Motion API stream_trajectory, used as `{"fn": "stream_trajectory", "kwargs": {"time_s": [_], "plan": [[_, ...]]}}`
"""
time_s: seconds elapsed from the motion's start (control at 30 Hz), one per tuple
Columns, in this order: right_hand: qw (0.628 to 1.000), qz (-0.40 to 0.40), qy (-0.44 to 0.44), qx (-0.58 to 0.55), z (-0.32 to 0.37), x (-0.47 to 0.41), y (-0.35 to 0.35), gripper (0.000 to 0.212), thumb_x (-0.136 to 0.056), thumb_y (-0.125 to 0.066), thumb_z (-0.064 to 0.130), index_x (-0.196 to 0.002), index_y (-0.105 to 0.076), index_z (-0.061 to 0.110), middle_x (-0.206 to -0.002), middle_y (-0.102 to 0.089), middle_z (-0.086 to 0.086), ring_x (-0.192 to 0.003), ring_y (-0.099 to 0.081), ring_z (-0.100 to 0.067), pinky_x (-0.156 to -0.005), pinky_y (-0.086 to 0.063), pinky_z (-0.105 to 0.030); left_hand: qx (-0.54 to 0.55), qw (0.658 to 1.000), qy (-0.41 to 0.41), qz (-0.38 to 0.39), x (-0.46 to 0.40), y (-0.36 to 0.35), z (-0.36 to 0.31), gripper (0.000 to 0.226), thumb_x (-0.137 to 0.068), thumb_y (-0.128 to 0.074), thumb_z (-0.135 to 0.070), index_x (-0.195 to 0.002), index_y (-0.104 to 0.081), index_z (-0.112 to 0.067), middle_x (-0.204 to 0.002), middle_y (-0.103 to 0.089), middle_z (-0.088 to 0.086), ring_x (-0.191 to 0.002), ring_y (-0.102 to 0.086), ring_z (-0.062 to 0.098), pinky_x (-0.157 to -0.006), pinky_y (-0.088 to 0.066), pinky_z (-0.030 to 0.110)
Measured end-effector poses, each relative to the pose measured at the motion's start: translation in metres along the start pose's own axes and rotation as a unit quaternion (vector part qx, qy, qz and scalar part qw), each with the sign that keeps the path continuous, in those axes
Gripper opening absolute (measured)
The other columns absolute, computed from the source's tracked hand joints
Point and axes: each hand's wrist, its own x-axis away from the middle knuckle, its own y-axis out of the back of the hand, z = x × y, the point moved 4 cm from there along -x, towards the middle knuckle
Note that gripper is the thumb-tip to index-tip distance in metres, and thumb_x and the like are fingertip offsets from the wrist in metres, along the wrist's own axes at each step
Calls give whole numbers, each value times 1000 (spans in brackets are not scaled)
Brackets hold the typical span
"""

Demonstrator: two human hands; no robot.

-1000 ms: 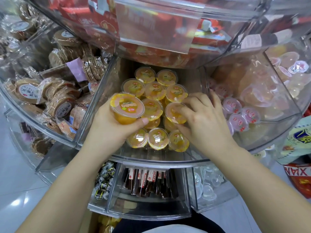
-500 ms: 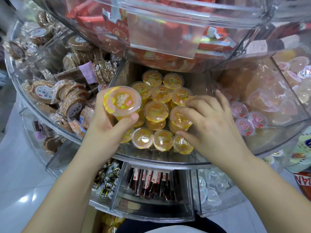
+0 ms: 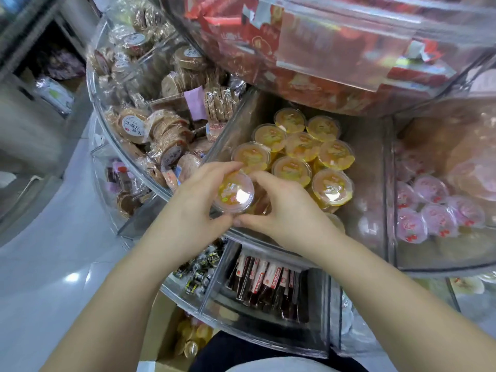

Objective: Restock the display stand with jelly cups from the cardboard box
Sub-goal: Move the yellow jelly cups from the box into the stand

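Note:
An orange jelly cup [image 3: 234, 194] with a clear lid sits between both hands at the front of the stand's middle compartment [image 3: 373, 183]. My left hand [image 3: 193, 210] grips its left side with fingers over the top and thumb below. My right hand [image 3: 284, 210] pinches its right side. Behind it, several orange jelly cups [image 3: 303, 149] are stacked in the clear acrylic display stand. The cardboard box [image 3: 161, 326] stands on the floor below, with more jelly cups [image 3: 193, 336] showing inside.
Wrapped round biscuits [image 3: 161, 130] fill the left compartment, pink jelly cups [image 3: 434, 210] the right one. Red packets [image 3: 308, 49] lie in the tier overhead. The lower tier holds dark stick packets [image 3: 265, 283] and small wrapped candies [image 3: 201, 267]. White floor [image 3: 53, 264] lies to the left.
My right hand has left the stacked cups and come over to the cup held by my left hand. That cup has come down to the front of the compartment; the view has shifted.

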Motion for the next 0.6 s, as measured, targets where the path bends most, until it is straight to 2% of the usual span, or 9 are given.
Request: {"fn": "stream_trajectory", "kwargs": {"time_s": [0.1, 0.2, 0.23, 0.33, 0.43, 0.5, 0.6], "plan": [[1000, -4, -21, -19, -5, -5, -4, 33, -76, -75, 32, -104, -61, 24, -79, -57, 18, -67, -51, 6, -59, -37, -9, 3, 999, 2, 43, 0, 3, 1, 71, -77, -68, 2, -139, -41, -17, -137, -47, -8, -127, -41, -1, -105, -28, 8], [999, -2, -34, -21, -6, -7, -7, 32, -77, -74, 27, -107, -61, 23, -81, -58, 18, -67, -49, 5, -59, -35, -10, -53, 998, -6, 33, -4, 8, 0, 71, -77, -74, -12, -140, -41, -13, -143, -45, -2, -127, -39, 0, -102, -20, 0], [999, 2, -39, -22, -7, -8, -8, 34, -77, -73, 26, -109, -61, 23, -83, -59, 16, -67, -50, 4, -59, -35, -10, -74, 997, -1, 30, -6, 9, -1, 73, -77, -76, -17, -140, -41, -13, -142, -47, -2, -126, -41, 3, -100, -21, 1], [998, 25, -55, -31, -10, -7, -12, 41, -79, -71, 21, -118, -57, 22, -96, -64, 11, -80, -57, -4, -67, -44, -14, -127, 991, 27, 37, -9, 6, -4, 75, -73, -76, -37, -139, -44, -20, -133, -56, -4, -120, -52, 12, -95, -34, 17], [994, 24, -81, -71, -14, -2, -13, 47, -80, -69, 16, -123, -50, 22, -109, -64, 6, -94, -62, -11, -82, -53, -32, -165, 983, 74, 20, -11, 1, -5, 80, -63, -79, -47, -133, -47, -25, -121, -55, -7, -111, -53, 15, -87, -41, 28], [987, 11, -102, -127, -18, 2, -11, 44, -80, -70, 14, -116, -50, 28, -107, -63, 12, -91, -63, -7, -83, -53, -33, -121, 989, 84, 1, -7, -1, -7, 77, -58, -83, -45, -126, -53, -24, -105, -49, -12, -96, -54, 12, -80, -43, 26], [980, -7, -105, -170, -23, 7, -9, 39, -78, -72, 17, -99, -48, 40, -101, -63, 18, -87, -62, -1, -80, -53, -26, -27, 996, 87, 16, -4, 3, -5, 69, -61, -86, -29, -123, -58, -25, -94, -43, -20, -79, -55, 1, -71, -49, 13]]}}
